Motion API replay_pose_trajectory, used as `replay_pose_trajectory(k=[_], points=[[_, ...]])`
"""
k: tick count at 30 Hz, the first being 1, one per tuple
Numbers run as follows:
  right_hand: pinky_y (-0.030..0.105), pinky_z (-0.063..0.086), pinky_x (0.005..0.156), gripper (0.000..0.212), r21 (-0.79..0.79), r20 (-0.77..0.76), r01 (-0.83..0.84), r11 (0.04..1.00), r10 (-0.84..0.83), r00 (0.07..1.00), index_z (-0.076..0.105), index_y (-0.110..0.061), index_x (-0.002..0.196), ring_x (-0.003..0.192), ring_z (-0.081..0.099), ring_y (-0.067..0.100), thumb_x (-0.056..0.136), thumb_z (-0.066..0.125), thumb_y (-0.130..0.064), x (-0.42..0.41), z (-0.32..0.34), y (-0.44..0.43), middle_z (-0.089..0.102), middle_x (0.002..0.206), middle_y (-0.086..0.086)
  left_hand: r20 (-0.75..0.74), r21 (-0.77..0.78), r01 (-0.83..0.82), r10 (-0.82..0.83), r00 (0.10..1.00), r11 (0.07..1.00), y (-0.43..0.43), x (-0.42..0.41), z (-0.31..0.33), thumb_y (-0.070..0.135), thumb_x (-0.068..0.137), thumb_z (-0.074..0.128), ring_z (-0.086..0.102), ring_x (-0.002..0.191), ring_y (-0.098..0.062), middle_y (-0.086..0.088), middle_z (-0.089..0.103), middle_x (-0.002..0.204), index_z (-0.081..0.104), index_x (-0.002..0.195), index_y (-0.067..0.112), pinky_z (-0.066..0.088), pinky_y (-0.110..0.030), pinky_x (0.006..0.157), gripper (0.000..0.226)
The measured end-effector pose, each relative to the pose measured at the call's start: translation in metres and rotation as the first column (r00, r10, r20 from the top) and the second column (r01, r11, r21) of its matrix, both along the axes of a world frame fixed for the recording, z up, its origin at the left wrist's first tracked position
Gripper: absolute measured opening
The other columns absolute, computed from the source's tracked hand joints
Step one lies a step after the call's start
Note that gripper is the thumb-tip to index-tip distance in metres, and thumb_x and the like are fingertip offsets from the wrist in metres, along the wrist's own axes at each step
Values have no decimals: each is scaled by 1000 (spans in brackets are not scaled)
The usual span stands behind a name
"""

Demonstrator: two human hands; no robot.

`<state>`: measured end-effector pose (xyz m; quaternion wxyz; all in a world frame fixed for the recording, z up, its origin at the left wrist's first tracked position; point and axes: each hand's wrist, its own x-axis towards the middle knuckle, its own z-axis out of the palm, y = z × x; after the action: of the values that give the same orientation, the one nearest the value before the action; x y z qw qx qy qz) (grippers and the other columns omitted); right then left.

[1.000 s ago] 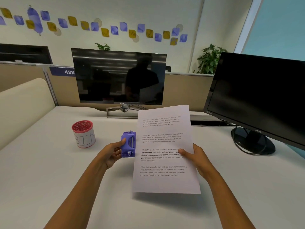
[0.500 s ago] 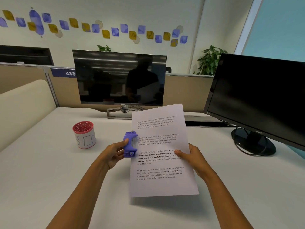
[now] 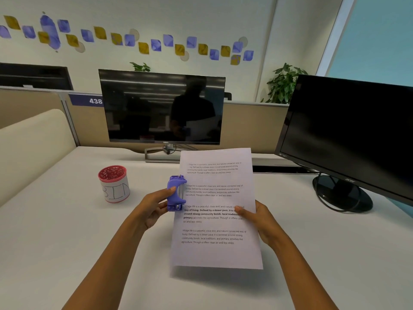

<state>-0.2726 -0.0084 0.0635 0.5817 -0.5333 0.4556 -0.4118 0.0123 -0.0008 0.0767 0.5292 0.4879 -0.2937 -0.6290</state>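
Above the desk (image 3: 67, 242), left hand (image 3: 154, 206) grips punch (image 3: 175, 193), now astride sheet (image 3: 216, 253) — right hand (image 3: 261, 220) pinches it.

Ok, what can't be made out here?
Head view:
Left edge of the white printed sheet: hidden by the purple plastic hole punch held by the left hand.
Right hand: fingers behind the sheet; only the thumb shows.
Red-rimmed white cup marked BIN: contents too small.
Black right-side monitor: cut by the frame edge.

One view only: head-worn wide-angle camera above the desk's (image 3: 55, 242) near edge, facing forward and down toward the far edge, the Dell monitor (image 3: 161, 108) and the Acer monitor (image 3: 348, 135). Left hand (image 3: 154, 209) and right hand (image 3: 261, 222) close, lower centre.
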Motion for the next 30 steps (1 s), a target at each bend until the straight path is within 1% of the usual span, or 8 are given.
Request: replay_pose_trajectory(k=[4,8,18,20,23,25,28,30], points=[[32,59,75,27,20,29,28,999,-29,999,61,-16,112,92,72,22,85,65,-19,-1,3,-1,73,107,5,14,-29,38,-37,999,999,2,-2,4,18,89,55,63,89,-25,-10,65,98,60,103,10,59,-29,60,17],[37,59,78,33,15,29,60,998,-61,998,60,-13,116,94,71,24,84,66,-20,-3,4,-3,72,108,8,17,-52,45,-44,999,998,2,-3,7,17,89,55,63,90,-24,-11,66,99,61,97,12,59,-29,63,12],[40,59,78,36,-5,11,78,997,-78,997,59,-13,117,91,72,25,83,67,-21,-6,6,-3,73,107,8,51,-61,24,-21,998,998,2,-5,8,17,89,55,63,88,-23,-9,65,97,61,96,13,59,-27,59,10],[40,59,77,35,-7,8,80,997,-80,997,59,-14,117,90,72,25,83,67,-21,-6,6,-3,73,107,8,60,-54,24,-21,998,998,2,-5,8,18,89,55,63,88,-23,-9,65,98,60,100,12,59,-28,58,13],[38,59,76,34,-5,11,79,997,-79,997,59,-14,116,90,72,24,83,67,-21,-5,7,-3,73,107,8,77,-50,19,-16,997,999,1,-3,7,18,89,56,63,89,-24,-9,65,99,57,109,9,59,-28,61,22],[37,59,74,33,-4,15,77,997,-77,997,60,-15,115,89,72,24,83,66,-20,-5,7,-3,73,106,7,86,-51,12,-8,996,999,1,-3,6,18,89,56,64,89,-24,-10,65,99,58,106,9,59,-28,62,20],[34,59,71,28,-7,20,76,997,-75,997,60,-18,112,86,73,22,84,65,-20,-4,7,-2,73,104,5,94,-55,2,4,996,999,1,-2,6,18,88,56,63,88,-22,-9,66,98,61,96,12,59,-28,62,11],[34,59,70,27,-9,15,78,997,-78,997,60,-19,111,85,73,21,85,65,-20,-4,7,-1,73,104,5,109,-65,-4,11,994,998,1,-2,6,17,89,56,62,88,-22,-8,65,98,60,100,10,58,-32,70,14]])
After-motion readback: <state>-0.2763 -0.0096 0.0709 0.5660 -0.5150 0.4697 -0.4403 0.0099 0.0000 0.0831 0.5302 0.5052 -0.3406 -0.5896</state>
